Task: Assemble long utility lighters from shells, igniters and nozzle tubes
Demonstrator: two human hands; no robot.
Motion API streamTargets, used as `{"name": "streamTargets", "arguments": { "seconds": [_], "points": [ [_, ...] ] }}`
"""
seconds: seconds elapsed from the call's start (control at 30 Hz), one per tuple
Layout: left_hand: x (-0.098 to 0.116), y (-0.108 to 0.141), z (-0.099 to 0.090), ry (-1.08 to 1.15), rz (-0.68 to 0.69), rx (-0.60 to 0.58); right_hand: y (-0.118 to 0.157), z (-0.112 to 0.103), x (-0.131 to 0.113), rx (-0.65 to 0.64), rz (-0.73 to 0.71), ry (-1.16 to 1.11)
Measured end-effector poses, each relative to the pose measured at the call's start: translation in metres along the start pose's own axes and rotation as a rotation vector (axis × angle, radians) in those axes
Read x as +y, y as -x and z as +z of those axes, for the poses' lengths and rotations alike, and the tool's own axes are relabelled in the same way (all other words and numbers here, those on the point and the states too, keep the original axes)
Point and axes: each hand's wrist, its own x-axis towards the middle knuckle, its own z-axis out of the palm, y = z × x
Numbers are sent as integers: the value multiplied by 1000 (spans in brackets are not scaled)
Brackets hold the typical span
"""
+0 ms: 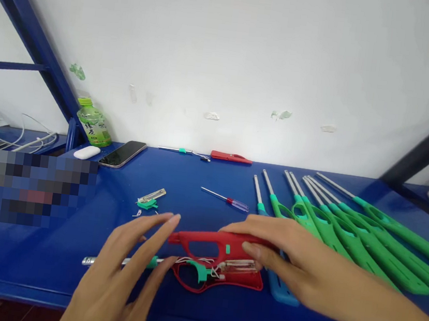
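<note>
My right hand (285, 252) grips the upper red casing half (204, 240), thumb on its near face and fingers over the top. That half is raised just behind the lower red casing half (239, 280), which lies on the table with a green trigger (198, 271), white wires and a clear fuel tank (238, 266) in it. From its left end runs a silver lighter tube (88, 260) with a green collar (153, 262). My left hand (119, 268) reaches over this tube, fingers apart; its thumb tip is at the casing's narrow end. Whether it touches is unclear.
Several green lighters (346, 234) lie at right, beside a partly hidden blue one (282, 288). Behind my hands lie a screwdriver (237, 204), a loose clear tank (152, 195), another red casing (231, 157) and a tube (172, 149). A phone (123, 154), white case (87, 152) and bottle (94, 124) stand back left.
</note>
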Motion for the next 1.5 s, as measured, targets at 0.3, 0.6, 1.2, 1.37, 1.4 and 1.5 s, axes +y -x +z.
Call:
{"name": "streamTargets", "arguments": {
  "seconds": [0.3, 0.6, 1.2, 1.37, 1.4, 1.5],
  "points": [
    [-18, 0, 1, 18, 171, -70, -3, 14, -8, -142, 66, -11],
    [-18, 6, -1, 42, 84, -107, -1, 28, 1, 14, -199, 280],
    [-5, 8, 12, 207, -60, -194, 0, 21, 22, 171, -127, 317],
    [-2, 3, 13, 268, -33, -215, -1, 26, 19, 125, -135, 309],
    [-2, 2, 13, 268, -28, -211, -1, 27, 19, 118, -133, 308],
    [-2, 3, 13, 267, -10, -189, -2, 28, 20, 113, -139, 305]
  ]
}}
